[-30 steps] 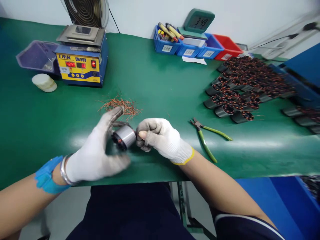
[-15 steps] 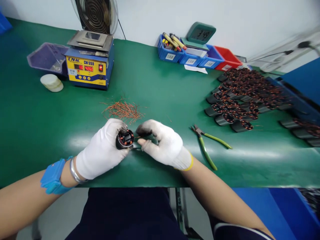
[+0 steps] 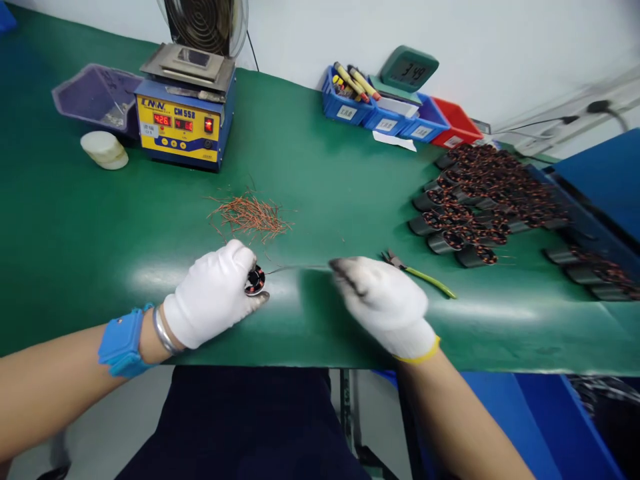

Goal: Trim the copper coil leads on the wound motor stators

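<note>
My left hand [image 3: 215, 293], in a white glove, is closed around a small black cylindrical motor stator [image 3: 255, 280] with copper windings, its open end facing up. My right hand [image 3: 383, 303], gloved too and blurred by motion, is closed to the right of it. A thin wire [image 3: 300, 268] stretches from the stator to the fingertips of that hand. Just behind the right hand lie cutting pliers [image 3: 430, 282], one green handle showing and the other covered. A loose pile of copper wire bits [image 3: 253, 215] lies beyond the stator.
A blue and yellow heating unit [image 3: 183, 127] stands at the back left beside a purple bin [image 3: 93, 100] and a round whitish block [image 3: 105, 150]. Small blue bins [image 3: 346, 112], a red bin [image 3: 457, 127] and a clock [image 3: 410, 68] line the wall. Many stators [image 3: 475, 193] stand at right.
My right hand has moved away from the stator to the right, with the thin wire stretched between, and covers part of the pliers. My left hand keeps hold of the stator.
</note>
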The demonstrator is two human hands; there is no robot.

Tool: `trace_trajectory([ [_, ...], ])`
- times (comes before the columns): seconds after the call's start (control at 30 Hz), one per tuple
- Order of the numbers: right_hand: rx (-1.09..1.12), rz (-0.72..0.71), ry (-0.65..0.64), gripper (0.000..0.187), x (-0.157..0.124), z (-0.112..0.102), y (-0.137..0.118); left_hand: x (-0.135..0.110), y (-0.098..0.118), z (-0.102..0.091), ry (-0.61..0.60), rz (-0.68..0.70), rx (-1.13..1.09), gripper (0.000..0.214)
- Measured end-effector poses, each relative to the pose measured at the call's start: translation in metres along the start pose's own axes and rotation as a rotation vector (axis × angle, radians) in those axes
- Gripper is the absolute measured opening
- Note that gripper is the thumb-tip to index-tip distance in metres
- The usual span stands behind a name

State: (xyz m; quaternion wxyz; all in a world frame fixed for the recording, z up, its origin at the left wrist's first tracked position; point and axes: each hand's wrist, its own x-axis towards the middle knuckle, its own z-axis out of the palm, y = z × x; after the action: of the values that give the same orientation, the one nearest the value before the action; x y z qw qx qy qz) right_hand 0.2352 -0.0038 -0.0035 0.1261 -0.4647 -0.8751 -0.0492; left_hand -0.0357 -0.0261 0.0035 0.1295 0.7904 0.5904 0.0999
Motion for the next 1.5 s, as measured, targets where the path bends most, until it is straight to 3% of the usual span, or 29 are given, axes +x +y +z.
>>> trace_trajectory([
  [0.1, 0.072, 0.367, 0.024, 0.029, -0.035, -0.005, 0.045, -0.001, 0.002, -0.005, -0.031, 0.02, -0.025, 0.041],
  [0.17, 0.01, 0.486, 0.042, 0.061, -0.055, -0.01, 0.071, -0.001, 0.002, -0.007, 0.003, 0.031, -0.155, 0.04],
  [0.27, -0.085, 0.581, -0.235, 0.106, -0.076, -0.015, 0.099, 0.003, 0.0, -0.008, -0.041, 0.043, -0.285, 0.029],
  [0.33, -0.055, 0.619, -0.411, 0.108, -0.086, -0.014, 0.108, 0.006, -0.002, -0.009, -0.074, 0.018, -0.252, 0.019],
  [0.43, -0.027, 0.665, -0.473, 0.101, -0.095, -0.012, 0.111, 0.01, -0.004, -0.012, -0.074, -0.057, -0.25, 0.02],
  [0.67, -0.12, 0.696, -0.599, 0.088, -0.089, -0.027, 0.094, 0.014, -0.007, -0.012, -0.098, -0.137, -0.476, 0.015],
  [0.9, -0.291, 0.621, -0.684, 0.041, -0.07, -0.03, 0.079, 0.014, -0.006, -0.002, -0.056, -0.184, -0.635, 0.017],
  [0.97, -0.264, 0.57, -0.559, 0.039, -0.07, -0.019, 0.08, 0.013, -0.005, -0.001, -0.041, -0.191, -0.66, 0.018],
  [1.1, -0.03, 0.462, -0.133, 0.056, -0.069, 0.007, 0.069, 0.015, -0.004, 0.0, -0.013, -0.181, -0.671, 0.019],
  [1.17, 0.06, 0.473, -0.058, 0.059, -0.06, 0.01, 0.048, 0.016, -0.004, 0.001, -0.011, -0.18, -0.659, 0.019],
  [1.27, 0.262, 0.409, -0.178, 0.058, -0.034, -0.004, 0.002, 0.015, -0.005, 0.001, -0.017, -0.179, -0.645, 0.019],
  [1.37, 0.447, 0.406, -0.532, 0.051, -0.002, -0.028, -0.036, 0.014, -0.006, 0.0, -0.013, -0.16, -0.623, 0.019],
  [1.43, 0.492, 0.414, -0.662, 0.042, 0.014, -0.04, -0.049, 0.014, -0.007, 0.001, -0.009, -0.147, -0.61, 0.02],
  [1.5, 0.481, 0.393, -0.688, 0.037, 0.023, -0.043, -0.055, 0.014, -0.008, 0.001, -0.007, -0.132, -0.607, 0.021],
])
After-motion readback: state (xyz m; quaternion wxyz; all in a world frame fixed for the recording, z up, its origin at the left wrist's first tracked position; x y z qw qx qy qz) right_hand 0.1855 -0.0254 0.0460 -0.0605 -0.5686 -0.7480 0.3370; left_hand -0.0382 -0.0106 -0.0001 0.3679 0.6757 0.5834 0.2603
